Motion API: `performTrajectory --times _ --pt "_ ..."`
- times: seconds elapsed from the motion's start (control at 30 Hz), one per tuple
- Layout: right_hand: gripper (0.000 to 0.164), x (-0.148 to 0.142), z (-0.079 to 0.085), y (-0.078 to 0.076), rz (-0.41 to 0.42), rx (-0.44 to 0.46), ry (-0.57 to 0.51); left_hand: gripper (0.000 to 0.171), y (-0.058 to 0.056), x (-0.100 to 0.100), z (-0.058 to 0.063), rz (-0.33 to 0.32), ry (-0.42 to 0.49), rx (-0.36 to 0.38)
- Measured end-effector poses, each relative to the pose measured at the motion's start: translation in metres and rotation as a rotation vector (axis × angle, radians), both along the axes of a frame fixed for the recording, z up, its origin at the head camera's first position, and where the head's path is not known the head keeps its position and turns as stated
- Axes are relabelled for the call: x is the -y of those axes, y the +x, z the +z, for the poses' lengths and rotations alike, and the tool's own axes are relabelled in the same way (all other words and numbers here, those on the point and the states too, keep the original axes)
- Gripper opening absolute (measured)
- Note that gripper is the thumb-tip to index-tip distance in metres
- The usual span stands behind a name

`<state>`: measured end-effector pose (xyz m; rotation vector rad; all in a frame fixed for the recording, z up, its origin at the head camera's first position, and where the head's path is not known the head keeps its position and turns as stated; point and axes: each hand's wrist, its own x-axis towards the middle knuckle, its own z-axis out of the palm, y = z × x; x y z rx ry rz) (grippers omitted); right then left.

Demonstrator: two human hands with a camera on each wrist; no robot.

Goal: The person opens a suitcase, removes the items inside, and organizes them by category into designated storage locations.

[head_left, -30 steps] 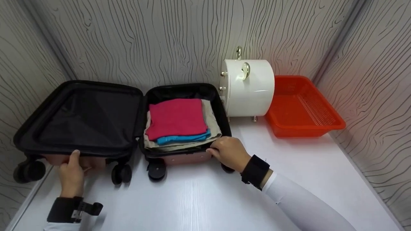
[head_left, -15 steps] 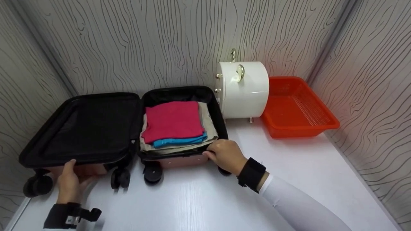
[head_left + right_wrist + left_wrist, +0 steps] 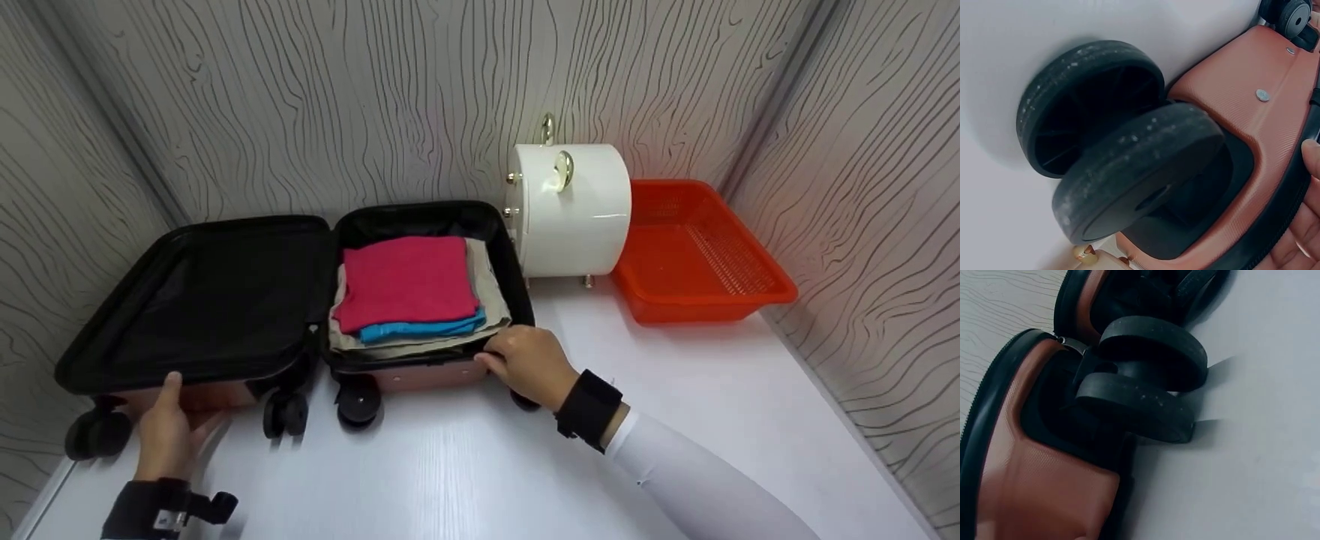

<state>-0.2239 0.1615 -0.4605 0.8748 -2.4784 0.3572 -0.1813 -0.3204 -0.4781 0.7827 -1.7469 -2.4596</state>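
Observation:
A pink suitcase (image 3: pixel 427 376) with a black interior lies spread wide on the white table. Its left half (image 3: pixel 217 307) holds nothing. Inside the right half a folded pink garment (image 3: pixel 409 281) tops a blue one (image 3: pixel 424 328) and beige cloth (image 3: pixel 491 285). My left hand (image 3: pixel 163 439) grips the left half's front edge, thumb on the rim, fingers hidden beneath. My right hand (image 3: pixel 532 366) pinches the right half's front rim near the corner; in the right wrist view fingers (image 3: pixel 1300 228) lie along the black edge. Black wheels (image 3: pixel 1134 405) fill much of the left wrist view.
Right of the suitcase, close against it, a white pot (image 3: pixel 577 214) with gold handles lies on its side. An orange plastic basket (image 3: pixel 712 309) stands beyond the pot, by the right wall. Patterned panels (image 3: pixel 405 97) enclose the table at the back and sides.
My left hand has come down with the suitcase's left half, which now lies lower and flatter. My right hand has kept its hold on the right half's rim.

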Motion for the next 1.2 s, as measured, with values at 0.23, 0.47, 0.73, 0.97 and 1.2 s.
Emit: performTrajectory --times 0.23,0.47,0.73,0.97,1.2 --pt "0.02 -0.013 0.005 -0.003 0.085 0.065 -0.063 0.09 0.016 -0.02 0.005 -0.021 -0.546 0.0" --pt "0.017 -0.074 0.028 -0.022 -0.108 -0.061 -0.247 0.058 0.025 -0.074 0.024 0.2 -1.033 -0.401" --pt "0.03 -0.154 0.041 -0.045 -0.519 0.176 -0.198 0.027 0.02 -0.141 0.042 -0.211 -1.466 -0.752" --pt "0.024 -0.184 0.032 -0.047 -0.56 0.298 -0.084 0.022 0.009 -0.177 0.039 -0.37 -1.684 -0.828" --pt "0.025 -0.188 0.033 -0.038 -0.568 0.333 -0.051 0.008 0.004 -0.182 0.03 -0.303 -1.685 -0.851"
